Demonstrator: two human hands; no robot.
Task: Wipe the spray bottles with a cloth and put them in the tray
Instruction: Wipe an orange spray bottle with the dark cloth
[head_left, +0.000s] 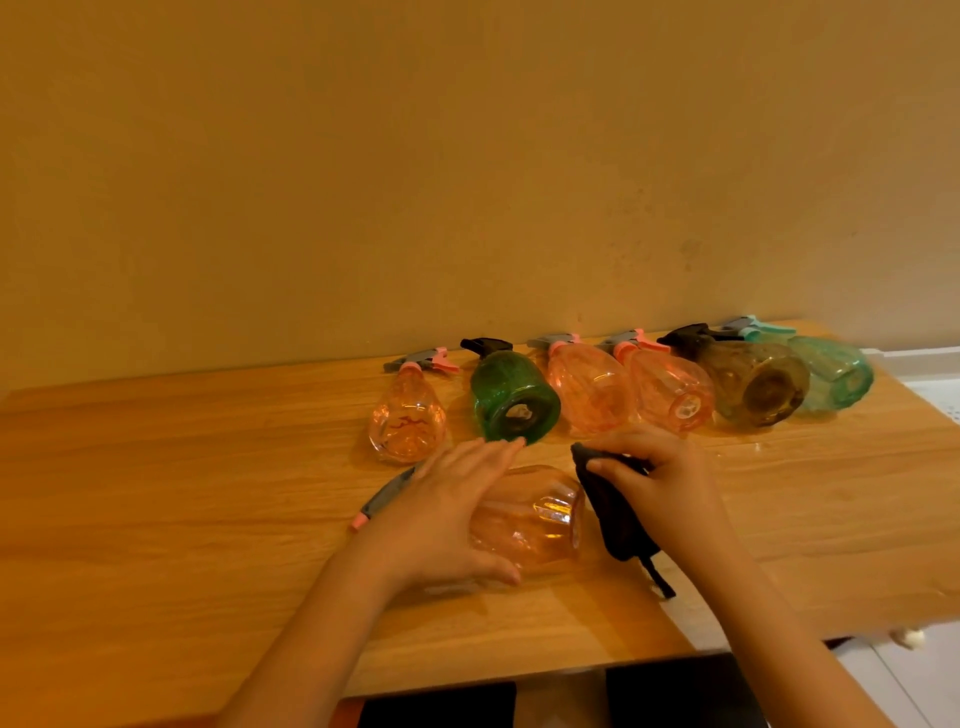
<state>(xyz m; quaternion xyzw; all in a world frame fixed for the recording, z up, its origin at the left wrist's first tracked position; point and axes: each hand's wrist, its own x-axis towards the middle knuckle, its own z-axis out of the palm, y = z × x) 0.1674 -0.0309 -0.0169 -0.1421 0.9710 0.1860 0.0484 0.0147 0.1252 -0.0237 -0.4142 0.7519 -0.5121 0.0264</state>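
A pink bottle (527, 517) lies on its side near the front of the worktop (156, 519), base toward the right, its grey-and-pink sprayer (382, 499) pointing left. The left hand (447, 514) curls over its shoulder, thumb underneath, and holds it steady. The right hand (660, 478) pinches a dark cloth (618, 512) that hangs against the bottle's base.

The bottle looks like thin, clear plastic, apparently empty, so probably light, fairly stiff and smooth enough to roll or slip under a rub. A hold round the neck or shoulder, as now, seems the safest, leaving the body free for the cloth; the trigger head looks a poor handle for wiping.

Behind, along the wall (467, 156), six more bottles lie on their sides: another pink one (408, 418), a green one (514, 400), two pink ones (589, 387) (670, 392), a brown one (758, 384) and a teal one (831, 371), mostly touching.

No tray is in view. No label, brand or writing can be read on anything.
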